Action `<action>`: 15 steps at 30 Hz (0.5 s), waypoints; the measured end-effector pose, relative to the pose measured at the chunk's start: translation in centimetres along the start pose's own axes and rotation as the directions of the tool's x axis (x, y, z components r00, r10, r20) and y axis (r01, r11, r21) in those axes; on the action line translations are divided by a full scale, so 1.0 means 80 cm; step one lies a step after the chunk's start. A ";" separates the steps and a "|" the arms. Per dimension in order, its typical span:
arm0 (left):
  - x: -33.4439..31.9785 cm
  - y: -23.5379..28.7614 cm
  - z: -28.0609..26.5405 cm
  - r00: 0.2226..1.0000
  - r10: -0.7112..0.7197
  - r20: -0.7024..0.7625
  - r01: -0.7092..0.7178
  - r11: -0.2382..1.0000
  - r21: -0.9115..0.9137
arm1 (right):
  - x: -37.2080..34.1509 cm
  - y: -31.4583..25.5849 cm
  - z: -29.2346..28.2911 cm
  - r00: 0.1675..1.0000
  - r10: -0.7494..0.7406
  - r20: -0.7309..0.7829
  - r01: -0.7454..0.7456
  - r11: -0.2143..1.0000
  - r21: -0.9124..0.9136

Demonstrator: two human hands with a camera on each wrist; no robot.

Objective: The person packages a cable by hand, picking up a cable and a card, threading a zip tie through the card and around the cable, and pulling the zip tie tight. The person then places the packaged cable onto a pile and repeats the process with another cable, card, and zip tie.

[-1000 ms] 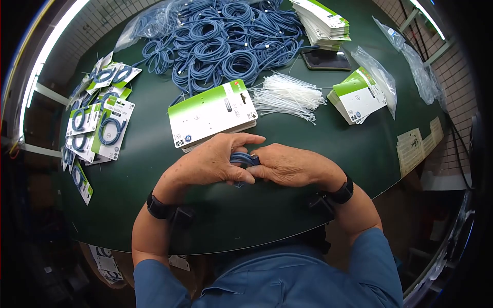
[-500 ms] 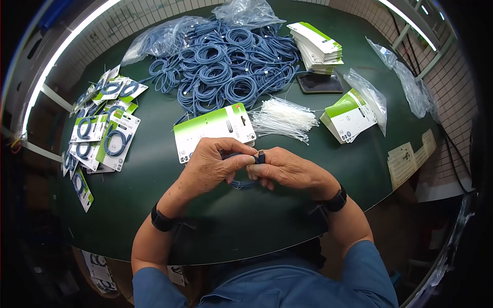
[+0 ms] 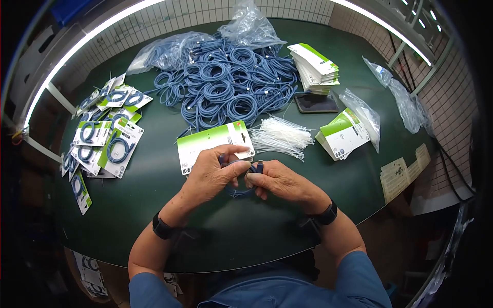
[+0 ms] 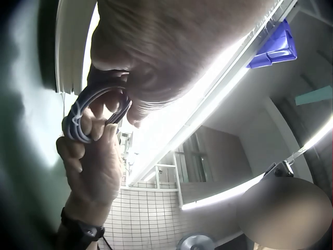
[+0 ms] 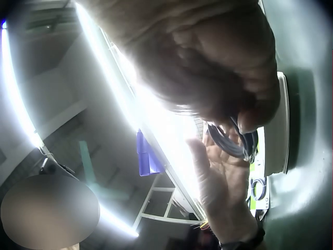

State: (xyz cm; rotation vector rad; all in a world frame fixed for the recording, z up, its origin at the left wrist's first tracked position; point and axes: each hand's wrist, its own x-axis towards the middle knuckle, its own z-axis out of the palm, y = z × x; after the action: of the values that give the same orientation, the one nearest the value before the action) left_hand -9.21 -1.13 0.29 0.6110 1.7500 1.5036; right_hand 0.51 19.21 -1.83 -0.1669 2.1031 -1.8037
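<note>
A blue cable coil (image 3: 239, 193) hangs between the two hands, in front of a stack of white and green cards (image 3: 208, 139). My left hand (image 3: 209, 173) holds the coil's upper left side with the thumb, its index finger reaching out above. With thumb and fingers my right hand (image 3: 281, 183) pinches the cable, and a dark connector (image 3: 260, 165) sticks up just over the thumb. In the left wrist view a thin pale tie (image 4: 77, 115) crosses the coil's strands. The right wrist view shows the coil (image 5: 225, 144) in front of the left palm, partly hidden by the right hand.
Behind lies a big heap of blue cables (image 3: 226, 82) with plastic bags (image 3: 249, 25). White cable ties (image 3: 282, 137), a phone (image 3: 317, 103) and card stacks (image 3: 314, 66) are to the right. Carded cables (image 3: 118, 149) pile up at the left.
The head view has tilted up, so the table things sit lower in it. The coil now hangs below the hands, and the left index finger has lifted away from the right hand.
</note>
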 end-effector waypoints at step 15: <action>-0.019 0.002 0.070 0.643 0.759 0.102 -0.518 0.332 0.788 | -0.008 -0.003 0.004 0.947 -0.104 -0.304 0.223 0.894 0.389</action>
State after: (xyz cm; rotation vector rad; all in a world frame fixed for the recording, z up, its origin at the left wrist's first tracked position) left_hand -3.93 1.24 0.53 1.8327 2.5881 1.2580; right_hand 1.20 19.10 -1.54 0.0227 1.8530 -2.4618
